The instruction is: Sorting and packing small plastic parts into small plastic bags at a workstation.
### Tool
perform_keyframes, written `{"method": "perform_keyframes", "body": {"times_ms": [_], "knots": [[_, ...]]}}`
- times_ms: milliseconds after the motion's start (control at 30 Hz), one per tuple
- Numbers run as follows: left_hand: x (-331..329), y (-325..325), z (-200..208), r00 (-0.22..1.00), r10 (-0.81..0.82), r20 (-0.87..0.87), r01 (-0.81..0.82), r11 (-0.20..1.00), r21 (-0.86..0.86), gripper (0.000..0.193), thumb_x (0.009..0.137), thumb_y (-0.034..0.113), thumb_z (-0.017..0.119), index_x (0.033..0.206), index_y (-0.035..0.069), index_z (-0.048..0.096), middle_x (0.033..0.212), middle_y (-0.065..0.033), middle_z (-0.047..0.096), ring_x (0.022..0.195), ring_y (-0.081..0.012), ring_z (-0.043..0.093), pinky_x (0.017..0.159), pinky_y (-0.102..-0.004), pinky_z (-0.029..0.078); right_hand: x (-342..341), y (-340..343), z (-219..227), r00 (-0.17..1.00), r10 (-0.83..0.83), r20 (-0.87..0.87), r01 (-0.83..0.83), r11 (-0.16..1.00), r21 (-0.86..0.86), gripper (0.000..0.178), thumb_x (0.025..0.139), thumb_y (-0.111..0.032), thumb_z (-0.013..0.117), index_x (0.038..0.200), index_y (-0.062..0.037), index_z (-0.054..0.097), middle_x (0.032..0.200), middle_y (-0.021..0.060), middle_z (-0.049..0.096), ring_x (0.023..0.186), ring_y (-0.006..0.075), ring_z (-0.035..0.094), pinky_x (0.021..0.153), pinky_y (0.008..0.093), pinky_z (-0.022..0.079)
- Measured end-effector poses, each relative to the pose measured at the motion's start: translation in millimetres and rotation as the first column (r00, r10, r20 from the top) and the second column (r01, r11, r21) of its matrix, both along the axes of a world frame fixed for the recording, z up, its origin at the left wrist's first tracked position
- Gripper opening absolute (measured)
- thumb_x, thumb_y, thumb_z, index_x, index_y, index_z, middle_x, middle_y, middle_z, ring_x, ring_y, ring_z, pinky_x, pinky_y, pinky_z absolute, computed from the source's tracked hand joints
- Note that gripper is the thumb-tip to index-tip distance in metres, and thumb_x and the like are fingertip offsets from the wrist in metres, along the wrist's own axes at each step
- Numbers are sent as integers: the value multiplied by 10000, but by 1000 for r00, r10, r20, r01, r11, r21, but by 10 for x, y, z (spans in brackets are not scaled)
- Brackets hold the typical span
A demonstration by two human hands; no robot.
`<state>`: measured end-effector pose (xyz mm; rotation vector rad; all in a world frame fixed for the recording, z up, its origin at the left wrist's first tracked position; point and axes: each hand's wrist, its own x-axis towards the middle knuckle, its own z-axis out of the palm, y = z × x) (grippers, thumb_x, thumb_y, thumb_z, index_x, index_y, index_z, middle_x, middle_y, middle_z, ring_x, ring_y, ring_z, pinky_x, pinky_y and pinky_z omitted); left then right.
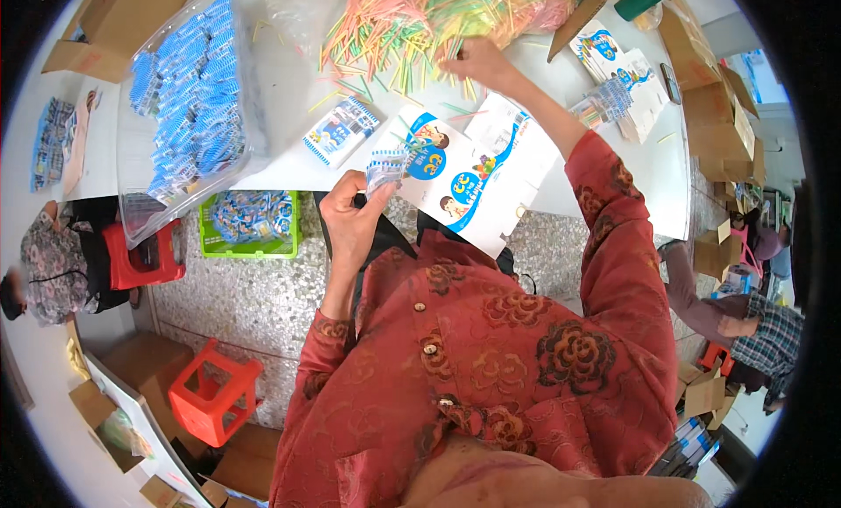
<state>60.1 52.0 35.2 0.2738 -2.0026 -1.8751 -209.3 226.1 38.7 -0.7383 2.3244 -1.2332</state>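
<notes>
Between the thumb and fingers of my left hand (349, 212) is a small clear packet with blue-striped edges (385, 166). It is held upright over the near edge of the white table, and thin greenish sticks show at its top. My right hand (477, 63) reaches to the near side of a loose pile of thin pink, yellow and green plastic sticks (377, 35). Its fingers are curled in, and what they hold, if anything, is hidden. Flat printed cartons (469, 193) in white and blue lie under and beside the packet. A filled blue-and-white pouch (340, 133) lies just left of them.
A clear plastic bin (131, 206) full of blue packets stands at left. Below it, a green crate (250, 252) holds more packets. More cartons (644, 92) and packets (604, 101) lie at right. Red stools (215, 394) and cardboard boxes (714, 114) surround the table; other people sit at both sides.
</notes>
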Motion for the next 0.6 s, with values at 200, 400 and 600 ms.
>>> {"method": "perform_keyframes", "body": {"times_ms": [200,400,600], "knots": [[-64,26,107,999,-13,-42,13,1000,6,113,747,7,706,729,-20,597,705,-7,565,675,-61,482,634,-207,384,290,-41,-446,955,95,-282,-71,993,95,408,752,-336,694,1015,-28,645,683,128,622,621,204,593,596,321,477],[-110,47,97,999,-16,-47,15,1000,-23,103,746,0,706,729,-19,605,688,-2,565,661,-55,486,619,-204,386,211,12,-404,984,56,-170,-59,998,-8,310,785,-268,665,848,35,640,626,116,600,529,151,572,524,287,455],[-168,109,256,998,-17,-63,15,999,-31,98,735,5,717,715,-21,625,684,-26,608,641,-61,530,586,-209,411,527,54,282,998,26,59,-13,979,-205,147,850,-167,639,897,-29,651,730,3,602,607,67,544,533,225,443]]}}
